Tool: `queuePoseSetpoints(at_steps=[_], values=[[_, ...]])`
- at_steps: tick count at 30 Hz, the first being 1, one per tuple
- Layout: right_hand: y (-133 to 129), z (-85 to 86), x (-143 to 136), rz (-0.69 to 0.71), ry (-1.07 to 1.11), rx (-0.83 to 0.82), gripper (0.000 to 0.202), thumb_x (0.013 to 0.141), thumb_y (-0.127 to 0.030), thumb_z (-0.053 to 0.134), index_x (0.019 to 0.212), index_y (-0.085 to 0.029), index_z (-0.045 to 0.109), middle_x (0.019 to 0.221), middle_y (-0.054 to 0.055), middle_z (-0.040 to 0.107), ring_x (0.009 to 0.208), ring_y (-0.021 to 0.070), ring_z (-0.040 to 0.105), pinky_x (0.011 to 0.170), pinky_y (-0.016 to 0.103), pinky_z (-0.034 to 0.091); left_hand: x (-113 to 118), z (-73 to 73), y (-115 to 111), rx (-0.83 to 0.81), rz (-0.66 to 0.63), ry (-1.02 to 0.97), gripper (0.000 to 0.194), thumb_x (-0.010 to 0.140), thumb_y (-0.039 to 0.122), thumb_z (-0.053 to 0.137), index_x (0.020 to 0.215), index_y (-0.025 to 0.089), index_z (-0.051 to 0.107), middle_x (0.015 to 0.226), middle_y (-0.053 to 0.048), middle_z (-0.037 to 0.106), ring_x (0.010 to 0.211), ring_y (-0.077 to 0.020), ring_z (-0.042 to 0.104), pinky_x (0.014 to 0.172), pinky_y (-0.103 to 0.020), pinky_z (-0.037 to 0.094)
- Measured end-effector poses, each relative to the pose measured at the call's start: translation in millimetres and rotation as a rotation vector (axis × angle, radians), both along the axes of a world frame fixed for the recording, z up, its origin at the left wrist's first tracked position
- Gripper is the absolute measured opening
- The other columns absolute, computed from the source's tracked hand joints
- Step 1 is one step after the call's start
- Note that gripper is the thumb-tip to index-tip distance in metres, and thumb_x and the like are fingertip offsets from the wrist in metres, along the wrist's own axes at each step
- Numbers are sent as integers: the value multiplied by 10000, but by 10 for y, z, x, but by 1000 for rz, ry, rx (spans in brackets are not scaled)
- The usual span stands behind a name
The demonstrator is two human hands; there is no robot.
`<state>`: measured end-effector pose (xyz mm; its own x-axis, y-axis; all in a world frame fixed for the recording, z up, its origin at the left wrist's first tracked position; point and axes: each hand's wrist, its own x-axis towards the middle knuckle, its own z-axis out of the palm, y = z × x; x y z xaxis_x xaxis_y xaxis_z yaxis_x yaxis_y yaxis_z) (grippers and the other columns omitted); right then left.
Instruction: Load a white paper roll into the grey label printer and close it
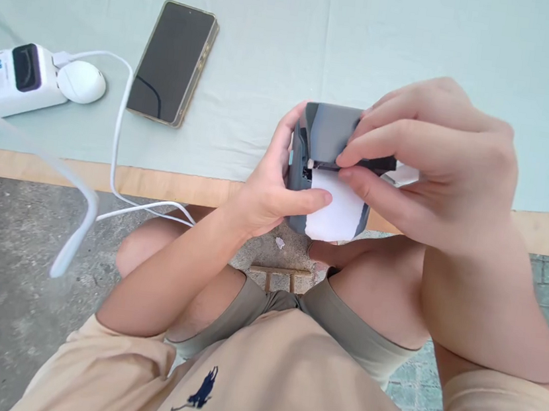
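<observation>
Nearest us is our beige shirt [303, 382], a dark emblem on its front; a white cable [81, 188] looms blurred at the left, crossing in front of the wooden table edge [177, 185]; beyond it, on the pale green cloth [259, 43], we have a white power strip [44, 80], cut off by the frame, with a rounded white plug [82, 82] at its end, and a phone [170, 63], screen dark, to the right of both

Our right hand [444, 166] covers much of the dark device [299, 180] and a pale item [403, 174] behind the fingers, which we cannot make out; the device is in front of us at the table edge, its grey lid [331, 129] uppermost; white paper [337, 206] sticks out below the lid, and we cannot see how much is inside; our left hand [271, 188] wraps the device, thumb on the paper; our right hand is narrowed, pinching the lid's black edge
</observation>
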<state>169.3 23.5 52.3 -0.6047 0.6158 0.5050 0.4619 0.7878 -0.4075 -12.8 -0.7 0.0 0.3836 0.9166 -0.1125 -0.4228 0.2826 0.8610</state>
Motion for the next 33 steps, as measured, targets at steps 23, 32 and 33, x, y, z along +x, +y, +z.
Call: queuePoseSetpoints(at_steps=[23,32,33], values=[[-23,-65,123,28,-88,109,104,801,-153,639,862,-216,583,999,9,612,980,149,562,875,342,479,-6,-38,-9,97,-29,67,1138,661,251,773,1511,376,26,1522,-65,360,1263,-292,551,914,-369,558],[-85,15,68,-13,-87,-54,277,860,-256,602,1122,-191,542,1260,88,544,1157,159,563,918,330,535,79,88,-47,-35,99,-85,508,805,404,667,1254,359,435,1277,15,584,1356,-287,506,1060,-393,532],[-92,25,68,-18,-105,-72,295,867,-264,594,1146,-198,526,1294,82,536,1184,159,561,925,329,539,84,94,-52,-27,108,-96,467,811,370,664,1227,346,452,1255,13,587,1342,-285,521,1044,-390,544]])
